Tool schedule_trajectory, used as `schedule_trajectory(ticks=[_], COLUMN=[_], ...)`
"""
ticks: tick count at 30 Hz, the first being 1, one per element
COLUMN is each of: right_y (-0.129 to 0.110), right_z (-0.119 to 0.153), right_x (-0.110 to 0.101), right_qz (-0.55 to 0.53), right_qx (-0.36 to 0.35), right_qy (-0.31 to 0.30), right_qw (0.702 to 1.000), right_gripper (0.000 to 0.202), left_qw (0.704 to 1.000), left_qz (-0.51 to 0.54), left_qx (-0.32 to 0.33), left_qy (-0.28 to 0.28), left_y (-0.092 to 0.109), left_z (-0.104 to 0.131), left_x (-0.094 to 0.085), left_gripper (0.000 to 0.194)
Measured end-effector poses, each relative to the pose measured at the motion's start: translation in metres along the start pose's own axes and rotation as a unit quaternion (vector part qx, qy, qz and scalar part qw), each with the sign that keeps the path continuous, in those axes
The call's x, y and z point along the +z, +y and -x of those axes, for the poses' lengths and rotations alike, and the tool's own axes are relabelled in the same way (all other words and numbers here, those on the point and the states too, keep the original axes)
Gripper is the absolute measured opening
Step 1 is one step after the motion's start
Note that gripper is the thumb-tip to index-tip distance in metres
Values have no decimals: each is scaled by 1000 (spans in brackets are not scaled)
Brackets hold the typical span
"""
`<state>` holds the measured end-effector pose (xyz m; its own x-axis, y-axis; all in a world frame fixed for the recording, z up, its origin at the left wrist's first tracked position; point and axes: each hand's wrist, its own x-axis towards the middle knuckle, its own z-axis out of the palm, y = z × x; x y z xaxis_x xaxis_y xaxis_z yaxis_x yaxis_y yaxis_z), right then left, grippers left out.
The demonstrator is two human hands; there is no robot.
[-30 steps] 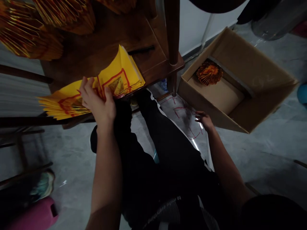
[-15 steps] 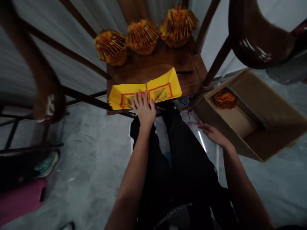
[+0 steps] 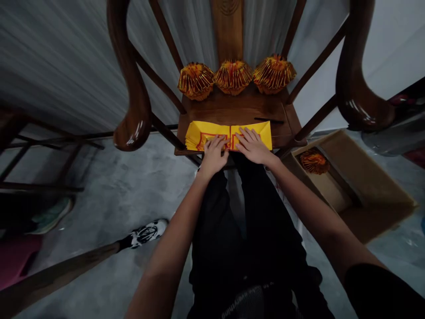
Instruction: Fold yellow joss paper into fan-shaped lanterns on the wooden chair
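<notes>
A stack of yellow joss paper (image 3: 195, 130), tied round the middle with a red string and printed with red frames, lies near the front edge of a wooden chair seat (image 3: 229, 106). On its left half rests my left hand (image 3: 214, 155), fingers stretched out. My right hand (image 3: 253, 146) lies flat over the right half, fingers spread. Both hands cover much of the printed squares. Behind the paper, three pleated gold-and-orange paper ornaments (image 3: 233, 77) stand in a row against the chair back. A thin dark stick-like thing (image 3: 269, 120) lies right of the stack.
Curved armrests (image 3: 133, 128) flank the seat. A cardboard box (image 3: 372, 181) stands open on the floor at right, with another pleated ornament (image 3: 314, 161) inside. To the left are another person's leg and shoe (image 3: 149, 232), and a pink stool (image 3: 20, 257).
My right hand has come up from beside the box onto the right half of the paper. The view has shifted, and another person's leg has appeared at left.
</notes>
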<state>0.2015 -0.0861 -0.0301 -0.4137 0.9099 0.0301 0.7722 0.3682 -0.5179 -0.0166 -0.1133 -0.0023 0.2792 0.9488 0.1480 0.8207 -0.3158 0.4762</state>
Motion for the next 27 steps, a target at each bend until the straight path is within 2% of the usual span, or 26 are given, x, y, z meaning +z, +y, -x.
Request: schedule_trajectory(ticks=[2,4,5,7,8,9,11,13,16,20,23,27], right_y=[13,33,46,73,86,96,111,117,119,112,91,41], right_z=[-3,-11,-17,-28,-33,-37,-40,-38,-31,-18,-5,3], right_x=[-3,-15,-23,-37,-43,-47,-50,-51,-55,-68,-74,-65], right_qz=[-72,-132,-142,-74,-31,5,62,95,89,-9,-101,-237], right_qx=[-2,0,21,92,132,172,232,257,261,239,138,24], right_qy=[-8,14,62,216,248,256,234,207,211,283,305,232], right_qw=[997,991,988,969,959,951,942,939,938,929,937,943], right_gripper=[69,60,54,40,38,36,32,25,23,24,25,30], left_qw=[997,990,986,982,981,980,980,980,981,982,984,985], left_qz=[37,54,56,57,57,58,59,59,52,28,9,10], left_qx=[-48,-106,-128,-151,-156,-159,-158,-154,-149,-140,-127,-120], left_qy=[40,79,90,99,101,103,107,111,115,122,123,122], left_y=[3,10,13,18,20,21,20,19,18,20,23,24], left_z=[-2,-8,-12,-18,-21,-22,-22,-21,-19,-17,-15,-13], left_x=[7,16,20,28,30,33,36,38,41,44,45,44], left_gripper=[27,12,6,4,4,5,7,8,9,14,19,24])
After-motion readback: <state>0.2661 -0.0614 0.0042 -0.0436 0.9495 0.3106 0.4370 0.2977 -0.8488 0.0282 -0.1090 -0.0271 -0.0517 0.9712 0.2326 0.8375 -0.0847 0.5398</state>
